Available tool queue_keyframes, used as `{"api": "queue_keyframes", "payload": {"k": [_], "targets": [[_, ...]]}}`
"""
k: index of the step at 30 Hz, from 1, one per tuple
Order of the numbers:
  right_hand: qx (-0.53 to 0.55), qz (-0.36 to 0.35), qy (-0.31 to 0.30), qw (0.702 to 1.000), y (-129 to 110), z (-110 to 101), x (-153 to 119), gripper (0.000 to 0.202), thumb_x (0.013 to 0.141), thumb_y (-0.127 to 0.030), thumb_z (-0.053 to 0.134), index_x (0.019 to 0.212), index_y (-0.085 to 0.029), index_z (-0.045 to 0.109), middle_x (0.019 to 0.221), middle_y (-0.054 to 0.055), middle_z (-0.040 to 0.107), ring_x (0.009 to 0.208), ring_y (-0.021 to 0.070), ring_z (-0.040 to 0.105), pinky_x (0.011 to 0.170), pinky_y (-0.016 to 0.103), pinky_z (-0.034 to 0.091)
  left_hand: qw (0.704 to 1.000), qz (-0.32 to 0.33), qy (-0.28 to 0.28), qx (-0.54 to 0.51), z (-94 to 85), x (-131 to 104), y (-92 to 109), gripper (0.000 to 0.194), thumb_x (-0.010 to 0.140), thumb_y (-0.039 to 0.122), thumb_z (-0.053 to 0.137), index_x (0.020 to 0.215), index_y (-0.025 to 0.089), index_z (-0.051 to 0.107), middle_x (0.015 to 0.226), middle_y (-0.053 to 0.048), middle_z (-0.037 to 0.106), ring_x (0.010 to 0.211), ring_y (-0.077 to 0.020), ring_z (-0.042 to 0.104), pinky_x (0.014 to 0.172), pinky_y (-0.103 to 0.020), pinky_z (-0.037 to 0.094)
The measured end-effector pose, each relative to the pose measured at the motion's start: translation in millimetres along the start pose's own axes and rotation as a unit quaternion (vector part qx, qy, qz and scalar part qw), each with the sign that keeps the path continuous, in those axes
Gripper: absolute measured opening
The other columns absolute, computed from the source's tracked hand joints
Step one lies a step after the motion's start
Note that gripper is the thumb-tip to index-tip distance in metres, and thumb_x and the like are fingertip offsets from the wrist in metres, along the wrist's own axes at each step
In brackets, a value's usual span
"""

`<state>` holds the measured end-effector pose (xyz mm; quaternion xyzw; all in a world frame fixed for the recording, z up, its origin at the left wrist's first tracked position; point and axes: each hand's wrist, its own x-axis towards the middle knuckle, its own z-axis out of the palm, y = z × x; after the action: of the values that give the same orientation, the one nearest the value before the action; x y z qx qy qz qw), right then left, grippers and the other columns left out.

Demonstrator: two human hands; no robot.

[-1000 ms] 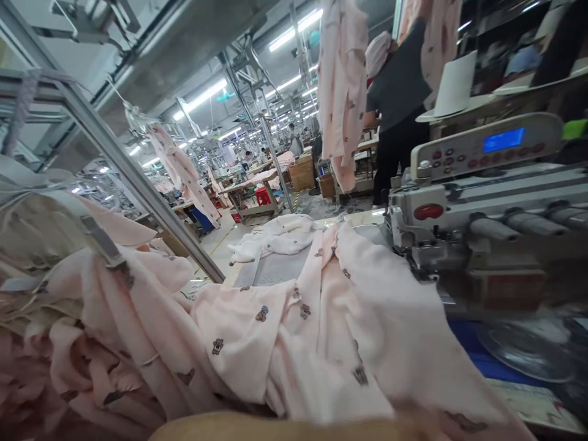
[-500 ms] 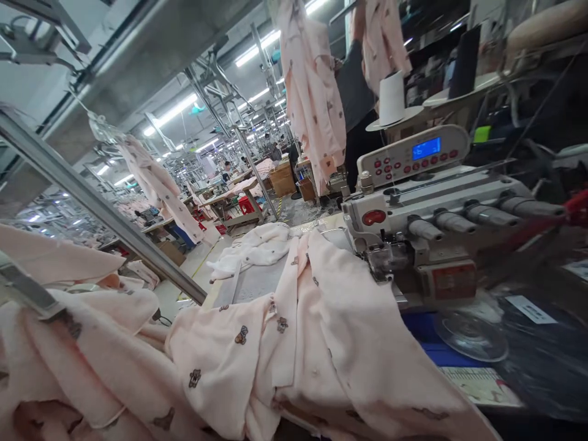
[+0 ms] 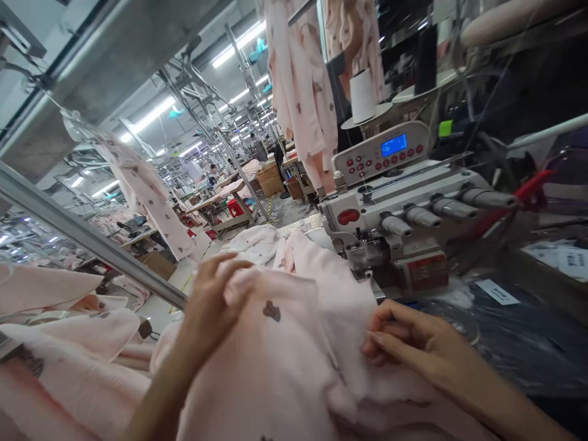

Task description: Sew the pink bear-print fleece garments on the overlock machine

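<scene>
Pale pink fabric with small bear prints (image 3: 275, 361) spreads over the front of the work table. My left hand (image 3: 214, 300) has its fingers curled round a raised fold of this fabric, left of a bear print; motion blurs it a little. On the right, my right hand (image 3: 404, 340) is closed, thumb against fingers, at the fabric's right part; whatever it pinches is too small to make out. Just beyond my right hand stands a white sewing machine (image 3: 395, 190) with a lit blue display. A white printed cloth (image 3: 255, 242) lies behind the pink fabric.
Pink garments hang at the left (image 3: 142, 193) and upper middle (image 3: 303, 98). A metal rail (image 3: 96, 236) slants across the left side. Thread cones (image 3: 362, 98) stand behind the machine. A dark plastic-wrapped bundle (image 3: 519, 331) lies at the right. Part of a person shows behind the hanging garments.
Both my hands have come into view over the pink fabric, and its left part is now lifted in my left hand. The view has shifted, so the machine appears further left.
</scene>
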<state>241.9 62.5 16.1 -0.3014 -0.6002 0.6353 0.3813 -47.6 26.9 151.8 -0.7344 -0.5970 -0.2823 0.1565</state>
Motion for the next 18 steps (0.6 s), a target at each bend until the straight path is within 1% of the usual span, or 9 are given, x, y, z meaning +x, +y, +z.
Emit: {"api": "queue_keyframes", "payload": {"k": [3, 5, 7, 8, 10, 11, 13, 15, 18], "targets": [[0.026, -0.019, 0.027, 0.999, 1, 5, 2, 0.037, 0.092, -0.058, 0.069, 0.088, -0.023, 0.059, 0.082, 0.002, 0.075, 0.085, 0.0187, 0.073, 0.078, 0.021, 0.059, 0.984, 0.087, -0.116, -0.103, 39.1, 1, 25, 0.030, 0.092, 0.033, 0.067, 0.122, 0.034, 0.069, 0.131, -0.004, 0.068, 0.125, -0.0233, 0.061, 0.106, -0.040, 0.051], [0.028, -0.028, 0.058, 0.998, 8, 6, -6, 0.039, 0.088, -0.061, 0.073, 0.086, -0.023, 0.062, 0.083, 0.002, 0.074, 0.087, 0.0182, 0.074, 0.080, 0.017, 0.059, 0.983, 0.071, -0.106, -0.133, 50.9, 2, 29, 0.027, 0.094, 0.029, 0.063, 0.121, 0.032, 0.070, 0.128, -0.004, 0.069, 0.124, -0.0227, 0.061, 0.108, -0.040, 0.049], [0.015, -0.003, 0.091, 0.996, 17, 5, -16, 0.037, 0.087, -0.061, 0.073, 0.086, -0.024, 0.066, 0.083, 0.002, 0.074, 0.084, 0.0178, 0.074, 0.077, 0.015, 0.059, 0.982, -0.007, -0.083, -0.168, 56.6, 4, 18, 0.023, 0.096, 0.028, 0.059, 0.115, 0.028, 0.071, 0.122, -0.006, 0.071, 0.119, -0.0227, 0.064, 0.106, -0.040, 0.049], [0.004, 0.016, 0.096, 0.995, 22, 4, -21, 0.036, 0.088, -0.061, 0.072, 0.088, -0.025, 0.068, 0.084, 0.002, 0.075, 0.084, 0.0180, 0.075, 0.077, 0.014, 0.059, 0.975, -0.050, -0.099, -0.191, 59.6, 6, 9, 0.023, 0.095, 0.027, 0.057, 0.114, 0.026, 0.071, 0.122, -0.006, 0.071, 0.118, -0.0227, 0.065, 0.106, -0.040, 0.049], [-0.042, 0.034, 0.071, 0.996, 31, 6, -26, 0.033, 0.092, -0.060, 0.066, 0.094, -0.027, 0.072, 0.088, 0.001, 0.076, 0.083, 0.0181, 0.074, 0.072, 0.014, 0.059, 0.952, -0.111, -0.174, -0.227, 69.7, 8, -12, 0.031, 0.088, 0.021, 0.059, 0.117, 0.026, 0.069, 0.127, -0.005, 0.070, 0.123, -0.0233, 0.062, 0.109, -0.041, 0.047], [-0.075, 0.020, 0.057, 0.995, 35, 9, -26, 0.031, 0.094, -0.058, 0.064, 0.096, -0.029, 0.073, 0.091, 0.000, 0.076, 0.084, 0.0175, 0.074, 0.072, 0.014, 0.059, 0.939, -0.125, -0.217, -0.236, 77.3, 8, -21, 0.040, 0.082, 0.016, 0.062, 0.119, 0.026, 0.069, 0.129, -0.004, 0.069, 0.125, -0.0239, 0.061, 0.111, -0.041, 0.046], [-0.191, -0.057, 0.042, 0.979, 40, 21, -22, 0.022, 0.099, -0.049, 0.059, 0.103, -0.032, 0.073, 0.098, -0.003, 0.076, 0.088, 0.0158, 0.074, 0.074, 0.015, 0.059, 0.920, -0.129, -0.280, -0.242, 96.4, 6, -33, 0.055, 0.066, 0.007, 0.067, 0.117, 0.025, 0.071, 0.126, -0.002, 0.071, 0.123, -0.0250, 0.062, 0.111, -0.039, 0.046], [-0.301, -0.134, 0.062, 0.942, 46, 40, -13, 0.019, 0.099, -0.036, 0.061, 0.115, -0.031, 0.069, 0.109, -0.002, 0.075, 0.097, 0.0185, 0.073, 0.082, 0.021, 0.060, 0.912, -0.128, -0.305, -0.243, 115.5, 4, -38, 0.051, 0.058, 0.003, 0.065, 0.104, 0.022, 0.077, 0.107, -0.002, 0.074, 0.110, -0.0246, 0.065, 0.105, -0.036, 0.048], [-0.387, -0.190, 0.086, 0.898, 56, 69, 4, 0.037, 0.085, -0.026, 0.072, 0.121, -0.021, 0.067, 0.113, 0.010, 0.072, 0.101, 0.0342, 0.070, 0.082, 0.046, 0.063, 0.913, -0.136, -0.287, -0.254, 130.0, 5, -38, 0.025, 0.063, 0.007, 0.062, 0.079, 0.019, 0.078, 0.076, -0.003, 0.063, 0.093, -0.0223, 0.060, 0.096, -0.035, 0.048]]}}
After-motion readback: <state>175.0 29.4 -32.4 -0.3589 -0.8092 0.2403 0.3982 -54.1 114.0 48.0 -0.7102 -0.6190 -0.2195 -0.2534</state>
